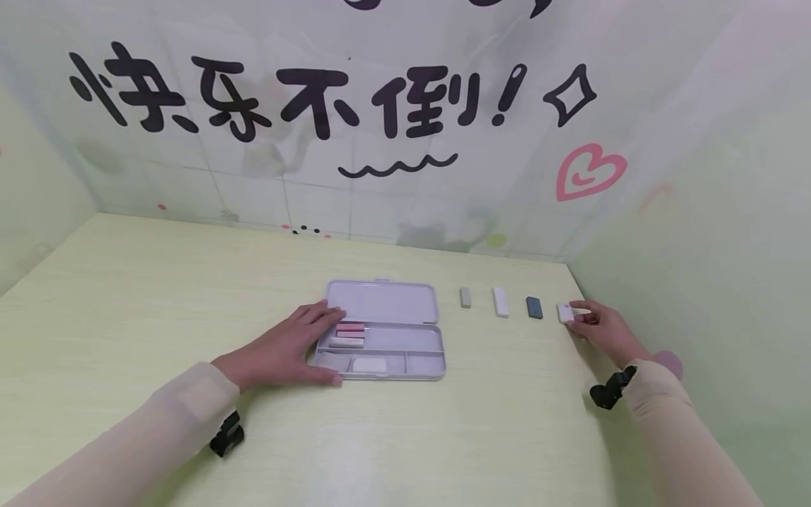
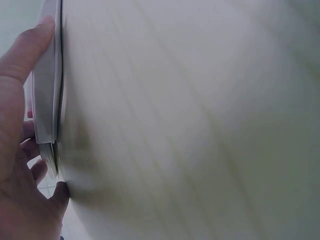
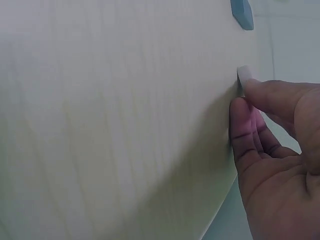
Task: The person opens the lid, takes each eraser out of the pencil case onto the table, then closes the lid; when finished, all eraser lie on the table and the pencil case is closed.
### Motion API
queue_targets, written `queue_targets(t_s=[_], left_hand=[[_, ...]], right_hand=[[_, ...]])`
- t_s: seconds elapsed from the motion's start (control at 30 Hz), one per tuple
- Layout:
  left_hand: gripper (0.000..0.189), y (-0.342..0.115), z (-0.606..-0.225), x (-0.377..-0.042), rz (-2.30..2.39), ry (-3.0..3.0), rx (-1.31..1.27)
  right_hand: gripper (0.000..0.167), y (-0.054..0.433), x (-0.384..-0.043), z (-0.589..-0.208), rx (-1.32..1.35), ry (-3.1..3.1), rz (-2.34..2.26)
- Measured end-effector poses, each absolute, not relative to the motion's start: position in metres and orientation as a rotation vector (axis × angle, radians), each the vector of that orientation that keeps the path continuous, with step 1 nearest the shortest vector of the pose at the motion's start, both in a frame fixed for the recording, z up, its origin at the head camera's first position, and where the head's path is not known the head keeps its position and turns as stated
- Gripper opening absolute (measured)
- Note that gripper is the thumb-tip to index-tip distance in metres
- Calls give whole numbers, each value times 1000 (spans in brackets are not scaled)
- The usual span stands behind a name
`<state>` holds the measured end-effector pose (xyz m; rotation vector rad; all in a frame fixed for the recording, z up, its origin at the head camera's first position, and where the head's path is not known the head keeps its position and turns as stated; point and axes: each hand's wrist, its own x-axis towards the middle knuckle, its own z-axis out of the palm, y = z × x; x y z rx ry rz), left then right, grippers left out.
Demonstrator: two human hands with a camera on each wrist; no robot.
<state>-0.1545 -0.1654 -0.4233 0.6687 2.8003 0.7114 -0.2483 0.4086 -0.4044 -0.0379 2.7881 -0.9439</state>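
Note:
An open lilac pencil case (image 1: 426,339) lies on the table, its lid (image 1: 383,301) folded back. My left hand (image 1: 285,348) grips its left end, thumb along the front wall and fingers over the hinge side. In the left wrist view the thumb presses on the case's side (image 2: 46,90). Two pink sticks (image 1: 350,330) and a whitish stick (image 1: 346,343) lie in the back compartment, a white block (image 1: 369,365) in the front one. At the far right, my right hand (image 1: 602,327) pinches a small white eraser (image 1: 564,314) between thumb and fingers, low at the table.
Left of the pinched eraser, a dark blue block (image 1: 534,308), a long white block (image 1: 500,302) and a grey block (image 1: 465,298) stand in a row. The table (image 1: 405,436) meets a printed wall sheet (image 1: 380,204) behind and a pale side wall (image 1: 716,296) on the right.

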Motion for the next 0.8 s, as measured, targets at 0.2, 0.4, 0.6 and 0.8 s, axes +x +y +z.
queue_targets(t_s=[0.2,0.4,0.6,0.8], left_hand=[[113,-164,-423,-154,713,2801,681],[113,-164,-421,-155,710,2797,671],[113,-165,-422,-155,701,2805,677],[113,-165,-423,-155,712,2800,681]], right_hand=[[54,409,-246,-405,-25,2791,-930],[63,409,-247,-404,-10,2801,-901],[84,400,-245,-400,77,2801,-919],[67,371,-248,-393,0,3041,-861]])
